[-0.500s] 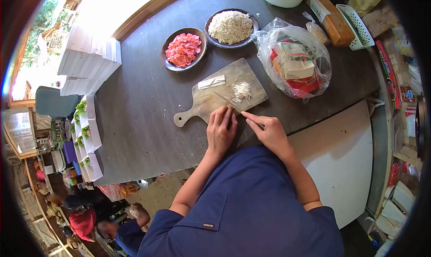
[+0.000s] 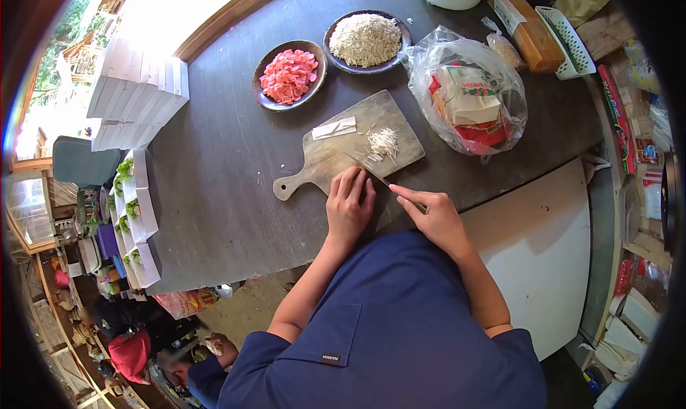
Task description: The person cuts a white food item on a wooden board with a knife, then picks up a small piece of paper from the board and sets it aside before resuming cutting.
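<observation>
A wooden cutting board lies near the table's front edge. My left hand is closed at its lower edge, pressing a small pale piece mostly hidden under the fingertips. A knife is in my right hand, its fingers wrapped round the handle and its blade beside the left fingertips. Flat white slices rest on the board's upper left part, and a small heap of thin white strips on its right part.
Behind the board stand a bowl of pink slices and a bowl of pale shreds. A plastic bag with packets is at right. White boxes line the left. People are at lower left.
The knife and my right hand have shifted slightly right and down, away from the left fingertips. My left hand stays almost in place on the board.
</observation>
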Tool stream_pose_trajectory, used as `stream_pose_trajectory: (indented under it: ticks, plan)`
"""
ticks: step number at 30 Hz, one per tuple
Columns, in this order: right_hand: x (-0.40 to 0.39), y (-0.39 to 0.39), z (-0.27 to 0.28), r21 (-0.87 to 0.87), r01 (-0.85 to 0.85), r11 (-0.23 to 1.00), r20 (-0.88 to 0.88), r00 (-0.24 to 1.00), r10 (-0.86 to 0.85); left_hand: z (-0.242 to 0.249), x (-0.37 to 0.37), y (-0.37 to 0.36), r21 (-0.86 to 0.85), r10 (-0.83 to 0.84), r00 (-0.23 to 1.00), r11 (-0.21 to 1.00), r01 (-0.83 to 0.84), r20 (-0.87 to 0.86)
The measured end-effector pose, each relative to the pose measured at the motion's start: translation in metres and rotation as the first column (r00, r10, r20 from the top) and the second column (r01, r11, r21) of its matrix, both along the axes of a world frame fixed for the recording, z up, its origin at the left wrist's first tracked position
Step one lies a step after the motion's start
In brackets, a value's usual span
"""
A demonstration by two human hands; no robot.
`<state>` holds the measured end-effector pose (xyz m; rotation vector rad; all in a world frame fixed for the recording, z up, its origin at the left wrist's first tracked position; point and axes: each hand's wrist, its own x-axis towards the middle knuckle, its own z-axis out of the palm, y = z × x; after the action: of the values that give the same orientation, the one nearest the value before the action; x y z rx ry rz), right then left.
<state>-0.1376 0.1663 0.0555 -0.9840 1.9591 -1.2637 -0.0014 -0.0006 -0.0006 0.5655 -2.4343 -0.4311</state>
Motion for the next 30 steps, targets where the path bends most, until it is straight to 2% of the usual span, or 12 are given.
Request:
stream_pose_trajectory:
  ticks: [2, 5, 12, 14, 21, 23, 27, 30]
  plan:
    - [-0.002, 0.0, 0.0, 0.051, -0.018, 0.999, 0.016, 1.0, 0.017, 0.002, 0.0, 0.0, 0.004, -0.001, 1.0, 1.0, 0.001, -0.002]
    - [0.0, -0.001, 0.001, 0.016, -0.005, 1.0, 0.007, 1.0, 0.005, 0.002, -0.001, 0.0, 0.005, -0.002, 1.0, 1.0, 0.002, -0.002]
    - [0.0, -0.014, -0.009, 0.057, -0.008, 0.998, 0.002, 1.0, 0.008, 0.0, 0.0, 0.001, -0.001, -0.002, 1.0, 1.0, 0.002, -0.016]
    - [0.0, -0.021, -0.006, 0.042, -0.002, 0.999, 0.05, 0.999, 0.0, 0.0, 0.0, 0.001, -0.007, 0.019, 1.0, 1.0, -0.019, 0.007]
    - [-0.003, -0.005, 0.001, 0.034, -0.009, 0.999, 0.052, 0.999, 0.008, 0.001, 0.0, 0.0, 0.01, 0.005, 1.0, 1.0, -0.005, -0.017]
    - [-0.002, -0.001, 0.001, 0.101, -0.022, 0.995, 0.062, 0.998, 0.016, 0.001, -0.002, 0.0, 0.012, 0.007, 1.0, 1.0, -0.007, -0.017]
    - [-0.001, 0.002, 0.0, 0.0, 0.001, 1.0, 0.057, 0.998, -0.001, 0.001, 0.0, -0.001, 0.01, 0.006, 1.0, 1.0, -0.006, -0.017]
    - [-0.003, 0.001, 0.004, 0.079, -0.028, 0.996, 0.091, 0.996, 0.021, -0.001, 0.0, 0.0, 0.01, 0.011, 1.0, 1.0, -0.011, -0.014]
